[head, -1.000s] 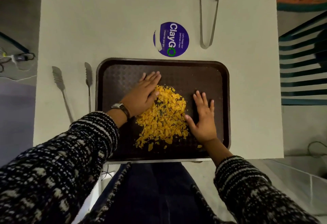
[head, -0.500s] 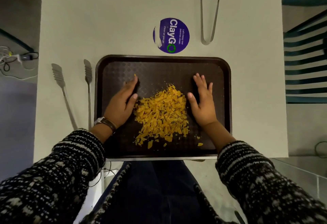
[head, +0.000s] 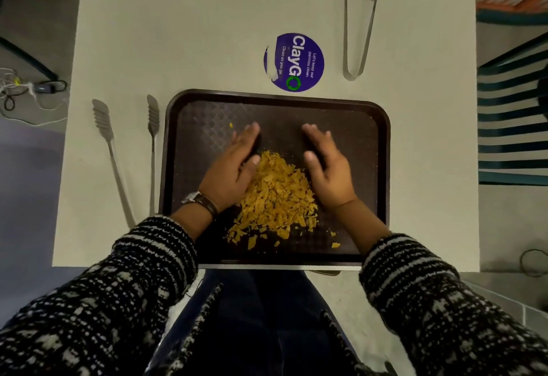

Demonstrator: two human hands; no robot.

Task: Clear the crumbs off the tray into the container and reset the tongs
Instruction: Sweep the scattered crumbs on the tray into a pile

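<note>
A dark brown tray (head: pixel 376 150) lies on the white table (head: pixel 207 34) in front of me. A heap of yellow crumbs (head: pixel 277 197) sits in its middle, with a few loose bits near the front rim. My left hand (head: pixel 234 168) and my right hand (head: pixel 329 171) stand on edge on the tray, one on each side of the heap, palms facing it and touching its sides. Neither hand holds anything. One pair of metal tongs (head: pixel 127 156) lies left of the tray, another pair of tongs (head: pixel 358 16) lies at the far right. No container is in view.
A round purple sticker (head: pixel 295 62) is stuck on the table just beyond the tray. Cables (head: pixel 26 88) lie on the floor at the left. A striped chair (head: pixel 513 126) stands to the right of the table. The tray's front rim overhangs the table edge above my lap.
Both hands have turned from flat to on-edge and closed in on the crumbs from the two sides. The heap has become narrower and more piled up.
</note>
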